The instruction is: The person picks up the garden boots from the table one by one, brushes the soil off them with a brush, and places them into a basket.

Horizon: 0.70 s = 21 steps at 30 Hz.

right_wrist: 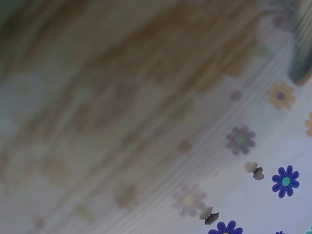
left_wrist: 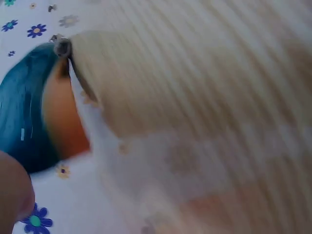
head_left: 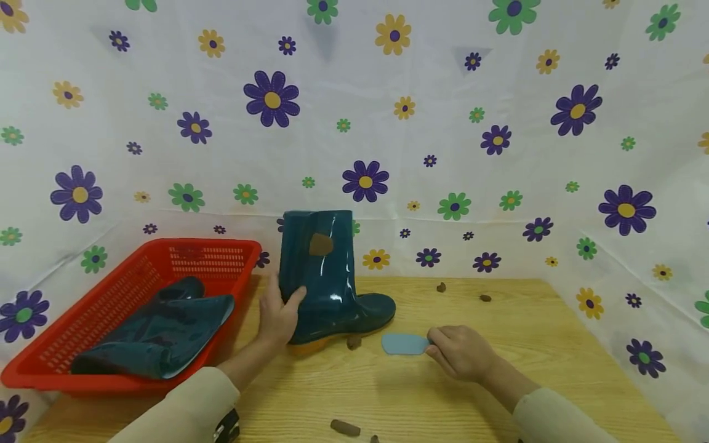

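A dark teal rubber boot (head_left: pixel 327 277) stands slightly tilted on the table, toe to the right, with an orange sole and a brown patch (head_left: pixel 320 245) on its shaft. My left hand (head_left: pixel 279 314) grips it at the back above the heel, thumb in front, the other fingers partly hidden. In the left wrist view the boot (left_wrist: pixel 29 107) shows its orange sole. My right hand (head_left: pixel 462 352) pinches a flat light-blue scraper (head_left: pixel 404 344), its blade pointing left and apart from the boot. The right wrist view is mostly blurred; a bit of boot (right_wrist: pixel 304 63) shows at its edge.
On the left, a red plastic basket (head_left: pixel 244 277) holds another teal boot (head_left: pixel 160 329) lying down. Several brown lumps lie on the wooden table (head_left: pixel 498 369), one of them, a lump (head_left: pixel 354 342), by the boot's sole. A flower-patterned sheet (head_left: pixel 415 184) surrounds the table.
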Available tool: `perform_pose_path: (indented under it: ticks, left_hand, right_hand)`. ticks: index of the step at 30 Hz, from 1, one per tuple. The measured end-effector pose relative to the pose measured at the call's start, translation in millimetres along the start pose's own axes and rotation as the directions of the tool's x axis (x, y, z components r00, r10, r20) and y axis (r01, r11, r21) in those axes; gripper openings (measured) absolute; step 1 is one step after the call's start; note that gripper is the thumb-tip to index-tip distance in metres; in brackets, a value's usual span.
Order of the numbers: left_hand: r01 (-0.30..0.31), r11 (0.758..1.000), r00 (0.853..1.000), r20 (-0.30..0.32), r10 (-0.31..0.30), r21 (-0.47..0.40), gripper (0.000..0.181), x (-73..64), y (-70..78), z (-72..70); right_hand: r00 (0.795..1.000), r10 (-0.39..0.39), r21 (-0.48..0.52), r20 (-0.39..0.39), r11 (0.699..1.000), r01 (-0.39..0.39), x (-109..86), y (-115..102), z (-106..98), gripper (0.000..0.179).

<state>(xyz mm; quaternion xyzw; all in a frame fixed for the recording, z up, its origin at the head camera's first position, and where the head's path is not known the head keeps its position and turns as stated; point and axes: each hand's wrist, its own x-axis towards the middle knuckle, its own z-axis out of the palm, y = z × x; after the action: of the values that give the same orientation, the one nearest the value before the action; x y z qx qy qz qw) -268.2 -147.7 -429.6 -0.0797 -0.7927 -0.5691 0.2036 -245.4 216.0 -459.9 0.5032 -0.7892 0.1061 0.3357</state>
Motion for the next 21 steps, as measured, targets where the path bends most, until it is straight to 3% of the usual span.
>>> perform_pose_path:
  ticks: [2,6,8,11,15,19,21]
  left_hand:
    - [0.102,0.995,0.991,0.094,-0.100,-0.018,0.051,0.3,-2.9,-1.8]
    - [0.302,0.951,0.937,0.204,-0.283,-0.068,0.060,1.1,-5.9,-3.4]
    - [0.349,0.932,0.919,0.231,-0.320,-0.101,0.059,0.4,-5.5,-3.2]
    - [0.368,0.923,0.904,0.278,-0.325,-0.116,0.062,-3.1,-4.7,-2.4]
    - [0.396,0.891,0.897,0.302,-0.323,-0.221,0.068,-8.5,-8.3,-1.7]
    - [0.410,0.858,0.906,0.243,-0.346,-0.308,0.062,-7.6,-8.0,-1.2]
    - [0.402,0.862,0.913,0.212,-0.349,-0.309,0.057,-4.2,-3.9,-2.6]
  right_hand:
    - [1.000,0.001,-0.004,0.001,1.000,-0.001,-1.1,1,0,0.046]
    - [1.000,0.003,-0.021,0.008,1.000,-0.003,-2.8,3,0,0.046]
    - [1.000,0.009,-0.023,0.008,1.000,-0.008,-3.2,3,-1,0.046]
    - [1.000,0.021,-0.027,0.009,0.999,-0.021,-4.2,3,-1,0.046]
    - [1.000,0.024,-0.022,0.007,0.999,-0.024,-4.9,4,-1,0.046]
    - [0.999,0.044,-0.020,-0.020,0.999,-0.044,-4.2,5,0,0.047]
    - [0.998,0.054,-0.018,-0.032,0.998,-0.054,-3.3,6,0,0.047]
